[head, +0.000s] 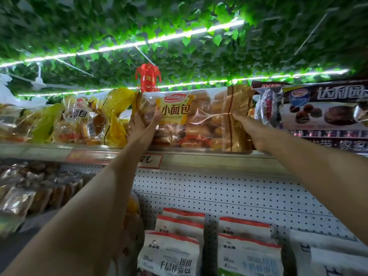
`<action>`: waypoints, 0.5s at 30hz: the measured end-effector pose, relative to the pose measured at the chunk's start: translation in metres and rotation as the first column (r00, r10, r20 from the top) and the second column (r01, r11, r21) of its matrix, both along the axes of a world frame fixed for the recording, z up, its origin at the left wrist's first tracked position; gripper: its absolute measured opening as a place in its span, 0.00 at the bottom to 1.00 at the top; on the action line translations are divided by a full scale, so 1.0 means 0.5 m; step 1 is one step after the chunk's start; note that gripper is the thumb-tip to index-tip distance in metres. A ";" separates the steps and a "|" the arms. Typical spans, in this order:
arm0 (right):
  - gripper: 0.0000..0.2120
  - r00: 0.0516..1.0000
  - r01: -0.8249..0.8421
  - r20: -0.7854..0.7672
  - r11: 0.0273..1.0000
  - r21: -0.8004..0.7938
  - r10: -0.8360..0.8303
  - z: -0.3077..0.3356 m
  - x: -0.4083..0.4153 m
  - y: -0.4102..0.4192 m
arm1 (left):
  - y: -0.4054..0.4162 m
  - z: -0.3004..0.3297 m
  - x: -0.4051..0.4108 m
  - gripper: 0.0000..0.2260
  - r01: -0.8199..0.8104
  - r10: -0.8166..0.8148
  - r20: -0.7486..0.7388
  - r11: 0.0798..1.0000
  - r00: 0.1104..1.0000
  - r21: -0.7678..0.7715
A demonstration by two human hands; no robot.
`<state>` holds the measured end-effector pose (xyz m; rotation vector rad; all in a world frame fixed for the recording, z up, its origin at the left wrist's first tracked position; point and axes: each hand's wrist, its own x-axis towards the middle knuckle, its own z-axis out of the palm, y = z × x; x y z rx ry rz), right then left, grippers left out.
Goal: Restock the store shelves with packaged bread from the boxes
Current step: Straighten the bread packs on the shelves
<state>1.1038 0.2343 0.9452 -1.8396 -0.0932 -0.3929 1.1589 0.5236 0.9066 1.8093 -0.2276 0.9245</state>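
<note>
Both arms reach up to the top shelf (199,156), and the hands clamp a long clear bag of small bread rolls (199,120) between them at about 12 o'clock in the view. The left hand (142,124) takes the bag's left end, thumb curled over the front beside the yellow label and fingers going round behind. The right hand (250,132) holds the right end at the brown patterned strip, thumb pressed on the front; its fingers are hidden behind the wrapper. The bag stands on its long edge on the shelf lip, upright and facing outward.

At 9 o'clock from it, touching its left end, lie more yellow-wrapped bread bags (83,120), heaped and tilted (blurred, so their count is unclear). At 3 o'clock sits a dark chocolate-cake package (326,110) with white lettering. A red price tag (149,161) is fixed to the shelf edge just beneath the left wrist.

Below, white pegboard (219,192) backs the lower tier, where white pouches with red tops (173,251) stand at 6 o'clock. Overhead, green leaves (179,26) and light strips cover the ceiling, with a red lantern (148,76) hanging.
</note>
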 end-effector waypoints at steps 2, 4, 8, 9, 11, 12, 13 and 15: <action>0.18 0.998 -0.065 0.009 0.997 0.042 0.065 -0.002 -0.003 -0.001 | 0.001 0.001 0.001 0.54 0.023 -0.023 -0.002 0.999 1.000 -0.026; 0.09 0.995 -0.078 0.061 0.996 0.051 0.075 -0.005 -0.002 -0.001 | 0.000 0.002 -0.001 0.52 0.037 -0.037 0.002 0.998 0.999 -0.044; 0.06 0.980 0.059 0.188 0.998 -0.003 -0.057 -0.009 -0.005 0.009 | 0.009 0.000 0.000 0.50 0.096 -0.093 0.032 0.992 0.995 -0.085; 0.08 0.969 0.131 0.217 0.991 -0.032 -0.121 -0.012 -0.006 0.014 | 0.010 0.001 -0.002 0.49 0.101 -0.098 0.034 0.991 0.995 -0.088; 0.14 0.908 0.359 0.293 0.916 -0.180 -0.298 -0.016 -0.002 0.023 | 0.012 0.005 0.000 0.44 0.098 -0.095 0.038 0.992 0.995 -0.086; 0.16 0.866 0.457 0.340 0.856 -0.244 -0.366 -0.018 0.003 0.024 | 0.013 0.010 0.005 0.42 0.088 -0.085 0.034 0.993 0.996 -0.080; 0.16 0.831 0.520 0.381 0.808 -0.277 -0.404 -0.019 0.010 0.024 | 0.013 0.019 0.003 0.42 0.076 -0.075 0.013 0.992 0.997 -0.097; 0.15 0.793 0.578 0.422 0.762 -0.293 -0.439 -0.020 0.022 0.022 | 0.026 0.040 0.010 0.42 0.069 -0.081 -0.051 0.979 0.995 -0.193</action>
